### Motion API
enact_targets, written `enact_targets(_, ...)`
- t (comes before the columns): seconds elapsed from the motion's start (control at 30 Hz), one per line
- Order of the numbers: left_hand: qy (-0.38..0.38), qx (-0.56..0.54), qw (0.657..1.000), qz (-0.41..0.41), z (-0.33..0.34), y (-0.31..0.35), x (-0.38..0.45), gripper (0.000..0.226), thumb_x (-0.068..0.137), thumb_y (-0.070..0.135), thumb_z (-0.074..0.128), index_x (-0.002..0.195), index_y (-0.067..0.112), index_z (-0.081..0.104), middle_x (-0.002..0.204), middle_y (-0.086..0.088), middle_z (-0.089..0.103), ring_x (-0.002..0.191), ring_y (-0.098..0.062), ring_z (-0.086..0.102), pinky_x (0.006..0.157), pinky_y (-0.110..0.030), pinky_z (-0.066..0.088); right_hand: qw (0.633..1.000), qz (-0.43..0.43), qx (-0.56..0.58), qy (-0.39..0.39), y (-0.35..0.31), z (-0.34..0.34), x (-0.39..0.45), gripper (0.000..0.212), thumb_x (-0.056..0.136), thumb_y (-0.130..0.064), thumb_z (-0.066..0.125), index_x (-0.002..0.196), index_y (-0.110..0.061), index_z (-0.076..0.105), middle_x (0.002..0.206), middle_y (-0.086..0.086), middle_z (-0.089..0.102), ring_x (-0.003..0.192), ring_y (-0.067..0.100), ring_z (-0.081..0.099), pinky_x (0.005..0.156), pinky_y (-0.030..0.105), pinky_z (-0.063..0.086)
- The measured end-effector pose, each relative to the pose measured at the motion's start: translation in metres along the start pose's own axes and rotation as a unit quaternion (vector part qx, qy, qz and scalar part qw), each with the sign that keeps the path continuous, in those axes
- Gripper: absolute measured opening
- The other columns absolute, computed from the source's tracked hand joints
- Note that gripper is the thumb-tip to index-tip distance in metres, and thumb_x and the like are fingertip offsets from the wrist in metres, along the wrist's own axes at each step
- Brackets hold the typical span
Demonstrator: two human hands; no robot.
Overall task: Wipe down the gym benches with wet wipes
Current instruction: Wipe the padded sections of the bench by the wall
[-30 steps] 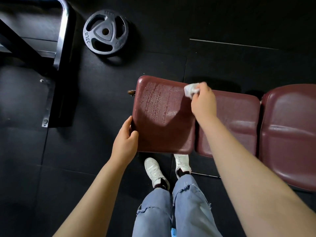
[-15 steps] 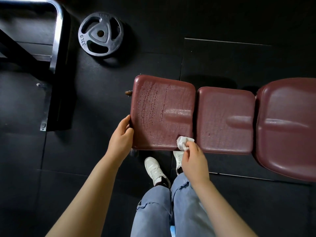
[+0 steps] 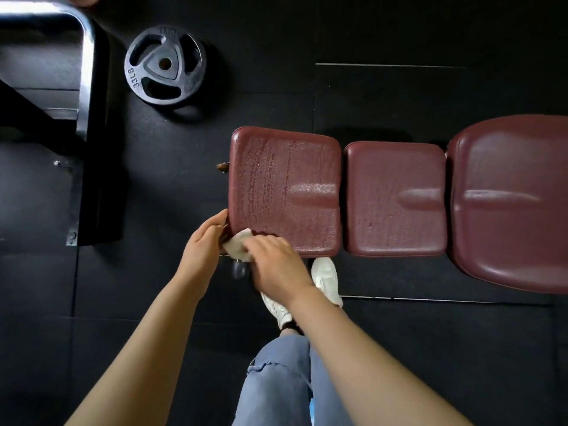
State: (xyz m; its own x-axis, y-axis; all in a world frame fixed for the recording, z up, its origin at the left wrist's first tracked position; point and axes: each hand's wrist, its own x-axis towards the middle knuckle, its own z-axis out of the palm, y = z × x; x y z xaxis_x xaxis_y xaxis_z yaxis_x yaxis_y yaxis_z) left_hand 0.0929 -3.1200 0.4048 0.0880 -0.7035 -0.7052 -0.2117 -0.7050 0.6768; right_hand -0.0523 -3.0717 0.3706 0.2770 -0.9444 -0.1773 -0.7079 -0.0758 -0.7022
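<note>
- Right hand (image 3: 273, 265) grips the wipe (image 3: 238, 248) at the pad's (image 3: 285, 189) near-left corner.
- Left hand (image 3: 204, 245), fingers relaxed, touches the pad edge just left of the wipe.
- Unwiped pads extend rightward, along the bench's long axis.

One head-worn wide-angle view looks steeply down from standing height over the bench (image 3: 396, 198) and floor (image 3: 399, 348), close above.

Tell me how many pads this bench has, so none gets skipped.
3: the wet left pad by the hands, the middle pad, and the right pad, cut off by the frame; more may follow.
</note>
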Motion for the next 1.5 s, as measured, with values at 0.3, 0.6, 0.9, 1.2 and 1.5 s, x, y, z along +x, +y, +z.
enact_targets(0.3, -0.009, 0.001, 1.000, -0.005, 0.001, -0.006, 0.004, 0.050, 0.097, 0.008, 0.030, 0.136, 0.022, 0.059, 0.123, 0.005, 0.069, 0.115, -0.012, 0.064, 0.096, -0.031, 0.050, 0.954, 0.273, -0.064, 0.107, 0.031, -0.012, -0.008, 0.013, 0.080, -0.001, 0.056, 0.090, -0.007, 0.060, 0.080, 0.014, 0.066, 0.072, 0.036, 0.060, 0.063, 0.040, 0.045)
enact_targets(0.6, 0.008, 0.049, 0.999, -0.004, 0.006, -0.009, 0.004, 0.046, 0.100, 0.016, 0.035, 0.137, 0.033, 0.055, 0.127, 0.018, 0.061, 0.119, -0.003, 0.056, 0.107, -0.032, 0.043, 0.932, 0.320, -0.100, 0.137, 0.057, -0.027, -0.008, 0.023, 0.081, -0.004, 0.056, 0.101, -0.014, 0.063, 0.084, 0.010, 0.068, 0.081, 0.033, 0.058, 0.070, 0.040, 0.043)
enact_targets(0.9, 0.000, -0.016, 1.000, -0.005, 0.002, -0.007, 0.004, 0.037, 0.102, 0.013, 0.037, 0.119, 0.024, 0.068, 0.114, 0.002, 0.072, 0.111, -0.014, 0.065, 0.105, -0.041, 0.047, 0.992, 0.090, -0.072, 0.050, -0.021, -0.004, 0.053, 0.021, 0.080, -0.004, 0.057, 0.098, -0.014, 0.062, 0.090, 0.007, 0.067, 0.082, 0.030, 0.057, 0.073, 0.040, 0.042)
enact_targets(1.2, 0.015, 0.008, 1.000, -0.004, 0.002, -0.012, 0.006, 0.040, 0.104, 0.016, 0.036, 0.134, 0.033, 0.057, 0.126, 0.019, 0.060, 0.123, -0.005, 0.054, 0.112, -0.036, 0.040, 0.918, 0.356, -0.116, 0.131, 0.064, -0.046, 0.028, 0.021, 0.085, -0.006, 0.051, 0.104, -0.007, 0.061, 0.096, 0.019, 0.067, 0.090, 0.037, 0.058, 0.076, 0.042, 0.043)
enact_targets(1.5, 0.001, 0.086, 0.996, 0.010, 0.000, -0.009, 0.005, 0.041, 0.101, 0.024, 0.041, 0.139, 0.032, 0.054, 0.135, 0.013, 0.059, 0.127, -0.005, 0.051, 0.112, -0.039, 0.040, 0.964, 0.211, -0.131, 0.096, 0.060, -0.053, 0.055, 0.028, 0.081, -0.007, 0.054, 0.106, -0.011, 0.064, 0.094, 0.018, 0.068, 0.087, 0.039, 0.060, 0.076, 0.042, 0.047)
